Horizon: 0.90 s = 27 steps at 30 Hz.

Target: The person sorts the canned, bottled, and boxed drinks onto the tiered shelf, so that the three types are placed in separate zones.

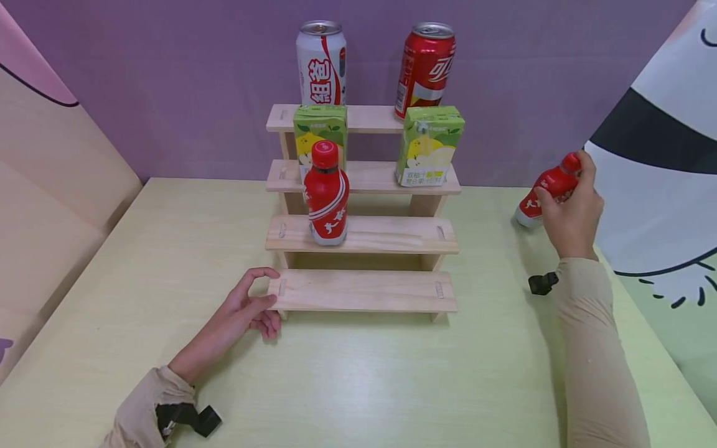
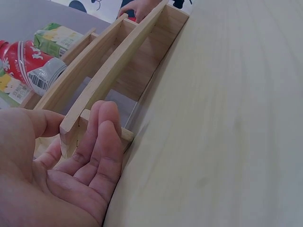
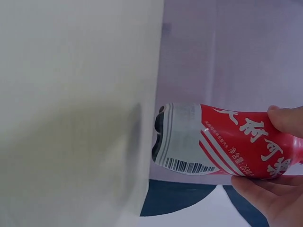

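At the right of the table my right hand [image 1: 574, 218] grips a red soda bottle [image 1: 551, 186] around its upper part. The bottle tilts, its cap up and to the right; in the right wrist view its clear base [image 3: 180, 137] is close over the table. My left hand [image 1: 243, 308] holds the left end of the lowest step of a wooden tiered stand [image 1: 364, 289]. Seen from the left wrist, thumb and fingers [image 2: 106, 151] lie around that board end. A second red bottle [image 1: 327, 205] stands upright on the step above, left side.
On the higher steps, two green juice boxes [image 1: 428, 149] stand in front of a white can [image 1: 321, 65] and a red can [image 1: 427, 68]. The left box is partly hidden behind the bottle. A purple backdrop [image 1: 224, 112] rises behind the pale table [image 1: 358, 379].
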Each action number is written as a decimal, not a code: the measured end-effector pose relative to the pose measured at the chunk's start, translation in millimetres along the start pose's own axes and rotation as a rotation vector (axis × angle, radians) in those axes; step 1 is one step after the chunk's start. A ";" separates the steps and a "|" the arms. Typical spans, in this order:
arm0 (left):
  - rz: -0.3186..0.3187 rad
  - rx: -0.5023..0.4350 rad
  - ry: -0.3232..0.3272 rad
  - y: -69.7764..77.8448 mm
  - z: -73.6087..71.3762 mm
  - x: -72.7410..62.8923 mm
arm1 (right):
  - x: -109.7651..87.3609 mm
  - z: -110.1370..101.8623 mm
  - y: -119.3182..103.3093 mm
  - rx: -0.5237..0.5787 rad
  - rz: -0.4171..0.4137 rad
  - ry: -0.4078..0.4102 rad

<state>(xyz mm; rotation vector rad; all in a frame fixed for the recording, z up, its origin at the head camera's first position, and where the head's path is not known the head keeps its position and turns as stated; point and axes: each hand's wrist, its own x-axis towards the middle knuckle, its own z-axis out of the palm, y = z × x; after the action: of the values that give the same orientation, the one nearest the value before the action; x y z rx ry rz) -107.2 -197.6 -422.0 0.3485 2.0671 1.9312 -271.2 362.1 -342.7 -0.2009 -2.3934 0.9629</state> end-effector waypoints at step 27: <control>0.007 -0.005 -0.023 -0.3 -2.3 -0.3 | -48.7 -10.6 -74.3 0.097 -0.205 -0.045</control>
<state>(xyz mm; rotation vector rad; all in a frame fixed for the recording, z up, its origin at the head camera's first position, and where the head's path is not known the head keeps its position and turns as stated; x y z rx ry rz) -107.7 -199.9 -422.2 0.3751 2.0488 1.9273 -219.9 298.0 -307.1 0.1020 -2.3459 0.9927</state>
